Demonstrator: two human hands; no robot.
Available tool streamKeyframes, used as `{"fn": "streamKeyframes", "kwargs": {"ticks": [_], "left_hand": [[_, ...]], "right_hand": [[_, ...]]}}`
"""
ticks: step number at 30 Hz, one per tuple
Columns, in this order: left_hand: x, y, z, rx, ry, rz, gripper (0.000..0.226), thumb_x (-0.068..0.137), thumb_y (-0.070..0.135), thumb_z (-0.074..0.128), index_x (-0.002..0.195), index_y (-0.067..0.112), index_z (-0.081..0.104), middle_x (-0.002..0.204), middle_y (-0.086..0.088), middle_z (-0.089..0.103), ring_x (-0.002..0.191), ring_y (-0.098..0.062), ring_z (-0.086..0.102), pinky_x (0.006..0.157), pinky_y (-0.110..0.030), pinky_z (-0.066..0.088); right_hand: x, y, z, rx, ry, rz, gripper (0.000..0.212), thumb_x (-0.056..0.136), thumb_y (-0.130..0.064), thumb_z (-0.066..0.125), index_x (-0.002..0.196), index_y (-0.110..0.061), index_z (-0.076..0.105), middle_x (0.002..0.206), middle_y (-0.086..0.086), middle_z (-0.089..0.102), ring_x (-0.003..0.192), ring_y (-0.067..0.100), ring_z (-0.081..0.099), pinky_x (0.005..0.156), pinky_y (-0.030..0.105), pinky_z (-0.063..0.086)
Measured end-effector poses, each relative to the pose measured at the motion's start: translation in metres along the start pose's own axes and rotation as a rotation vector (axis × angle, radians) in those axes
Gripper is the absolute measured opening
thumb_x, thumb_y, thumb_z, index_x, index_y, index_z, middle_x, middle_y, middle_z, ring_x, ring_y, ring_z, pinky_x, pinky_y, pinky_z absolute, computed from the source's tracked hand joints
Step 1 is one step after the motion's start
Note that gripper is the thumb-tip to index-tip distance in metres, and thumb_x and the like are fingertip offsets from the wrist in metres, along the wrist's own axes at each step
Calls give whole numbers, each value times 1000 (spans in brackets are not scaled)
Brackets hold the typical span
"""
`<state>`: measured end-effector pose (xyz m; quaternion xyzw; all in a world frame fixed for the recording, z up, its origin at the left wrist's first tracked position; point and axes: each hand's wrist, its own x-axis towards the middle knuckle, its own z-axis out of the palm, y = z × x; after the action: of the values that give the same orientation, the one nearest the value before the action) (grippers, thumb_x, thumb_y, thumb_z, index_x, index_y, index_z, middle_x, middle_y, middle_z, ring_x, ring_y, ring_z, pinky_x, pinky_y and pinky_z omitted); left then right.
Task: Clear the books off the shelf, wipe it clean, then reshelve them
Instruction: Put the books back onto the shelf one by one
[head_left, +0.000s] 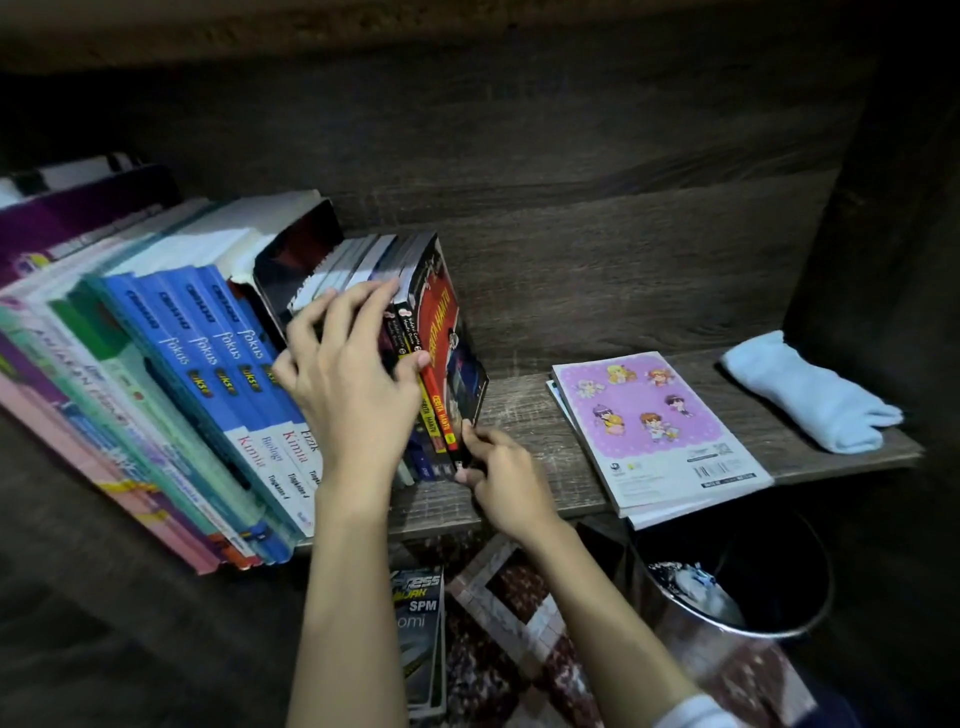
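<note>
A dark wooden shelf carries a leaning row of books on its left half: pink and green ones at the far left, several blue "fokus" books, then a cluster of small paperbacks ending in a red-covered one. My left hand grips the small paperbacks from the front, fingers curled over their top edges. My right hand pinches the bottom corner of the red-covered paperback at the shelf's front edge. A pale blue folded cloth lies at the shelf's right end.
A flat stack topped by a purple cartoon-cover book lies on the shelf between the row and the cloth. Below the shelf stand a black bin holding crumpled waste and a book on a patterned floor mat.
</note>
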<state>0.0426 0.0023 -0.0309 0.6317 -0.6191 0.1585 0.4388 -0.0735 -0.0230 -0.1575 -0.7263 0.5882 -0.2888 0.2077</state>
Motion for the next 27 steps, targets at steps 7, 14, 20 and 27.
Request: {"fn": "streamKeyframes", "kwargs": {"ticks": [7, 14, 20, 27], "left_hand": [[-10, 3, 6, -31, 11, -7, 64, 80, 19, 70, 139, 26, 45, 142, 8, 45, 138, -20, 25, 107, -44, 17], [-25, 19, 13, -185, 153, -4, 55, 86, 15, 58, 139, 19, 43, 147, 2, 40, 139, -17, 23, 108, -37, 13], [-42, 54, 27, -532, 280, 3, 17, 89, 6, 55, 101, 7, 66, 100, -2, 63, 89, -5, 54, 82, -19, 43], [-78, 96, 55, -441, -503, -345, 30, 94, 35, 51, 97, 11, 67, 94, -10, 70, 93, -29, 63, 73, -29, 42]], "right_hand": [[-4, 0, 4, 102, 57, 23, 50, 91, -12, 60, 138, -20, 47, 143, -2, 46, 105, -5, 51, 95, 13, 36], [-11, -4, -29, 146, 35, -36, 60, 85, 6, 49, 142, -12, 41, 154, 2, 27, 138, 20, 32, 111, 19, 19], [-30, 29, -92, -38, 481, 207, 38, 88, -7, 50, 124, -9, 60, 134, 9, 50, 124, 28, 43, 102, 34, 32], [-62, 86, -125, -310, 346, 666, 68, 94, -46, 46, 143, -2, 30, 149, 15, 33, 139, 31, 25, 112, 41, 22]]}}
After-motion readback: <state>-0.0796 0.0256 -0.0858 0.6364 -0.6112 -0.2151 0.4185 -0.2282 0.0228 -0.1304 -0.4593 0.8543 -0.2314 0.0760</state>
